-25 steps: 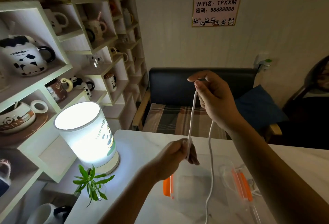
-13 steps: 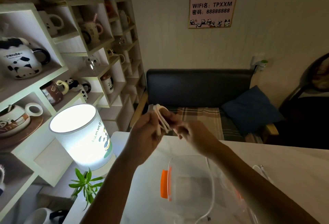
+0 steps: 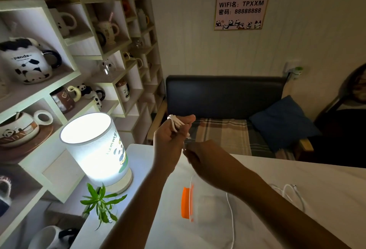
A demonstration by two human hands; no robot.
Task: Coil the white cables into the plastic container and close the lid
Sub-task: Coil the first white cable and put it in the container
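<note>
A second earlier the white cable (image 3: 176,123) had hung stretched between the hands; now it sat bunched in loops in the left hand (image 3: 170,138), fingers closed on it. The right hand (image 3: 200,152) pinched its trailing length, which ran down over the open plastic container (image 3: 200,201) on the worktop (image 3: 320,177). Winding seemed partly done.

Left hand (image 3: 170,136) raised, fingers curled; right hand (image 3: 200,155) pinching below.
</note>
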